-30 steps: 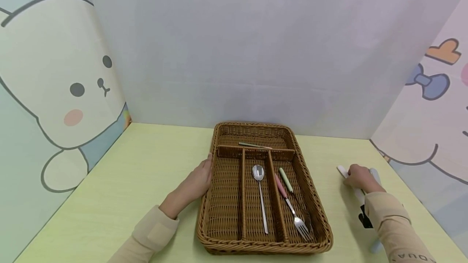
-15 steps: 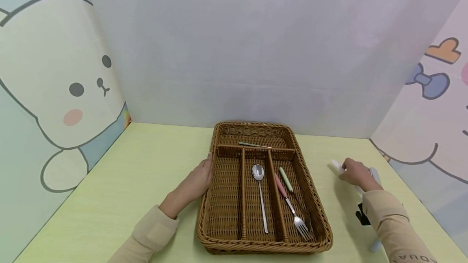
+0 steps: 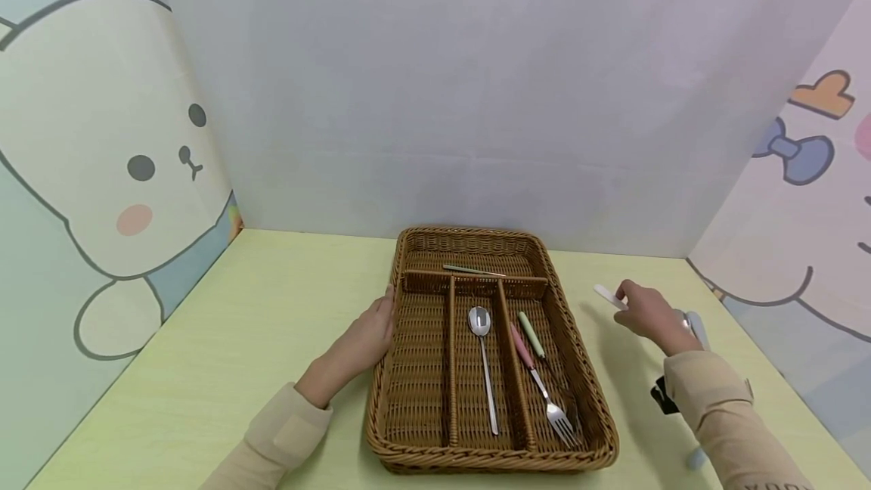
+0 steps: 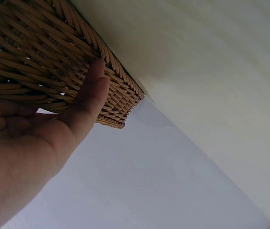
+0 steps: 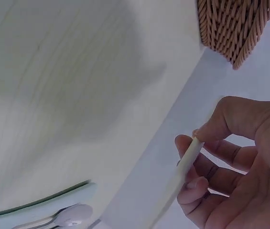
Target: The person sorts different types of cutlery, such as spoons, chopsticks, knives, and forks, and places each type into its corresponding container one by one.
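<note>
Pinching the white utensil (image 3: pixel 608 296) between thumb and fingers, your right hand (image 3: pixel 646 312) has it up above the desk (image 3: pixel 292 301), just right of the wicker basket (image 3: pixel 494 461). Your left hand (image 3: pixel 361 335) rests at the basket's left side, its visible fingers stretched along the outer wall. Look inside: a long spoon (image 3: pixel 486 370) lies in the middle compartment, while a pink-handled fork (image 3: pixel 537 380) and a green handle (image 3: pixel 531 335) share the right one. Near your right sleeve, a pale curved handle (image 5: pixel 44 205) sits beside a small spoon (image 5: pixel 75 214).
</note>
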Demonstrator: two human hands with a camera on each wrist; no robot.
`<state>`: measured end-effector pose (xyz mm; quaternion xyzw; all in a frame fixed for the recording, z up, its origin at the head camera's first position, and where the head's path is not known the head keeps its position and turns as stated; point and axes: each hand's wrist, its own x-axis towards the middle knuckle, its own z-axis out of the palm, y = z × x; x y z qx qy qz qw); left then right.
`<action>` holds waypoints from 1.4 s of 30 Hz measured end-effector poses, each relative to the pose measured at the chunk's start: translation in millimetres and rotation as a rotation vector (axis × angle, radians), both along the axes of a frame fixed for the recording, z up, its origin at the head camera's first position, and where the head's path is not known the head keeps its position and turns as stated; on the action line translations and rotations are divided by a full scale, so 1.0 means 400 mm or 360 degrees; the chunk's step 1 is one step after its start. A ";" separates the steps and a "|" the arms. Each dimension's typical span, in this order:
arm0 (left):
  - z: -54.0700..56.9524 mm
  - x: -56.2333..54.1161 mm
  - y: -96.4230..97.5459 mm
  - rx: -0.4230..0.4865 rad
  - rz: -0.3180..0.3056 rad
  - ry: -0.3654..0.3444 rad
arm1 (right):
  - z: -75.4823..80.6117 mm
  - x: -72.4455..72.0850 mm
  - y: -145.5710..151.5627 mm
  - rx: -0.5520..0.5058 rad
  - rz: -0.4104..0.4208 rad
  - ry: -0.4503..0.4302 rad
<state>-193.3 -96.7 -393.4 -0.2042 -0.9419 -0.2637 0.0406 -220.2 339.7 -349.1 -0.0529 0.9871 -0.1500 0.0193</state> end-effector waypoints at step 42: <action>0.004 0.001 0.002 -0.0016 0.0050 -0.0062 | 0.076 0.071 -0.338 0.0374 0.0412 0.0515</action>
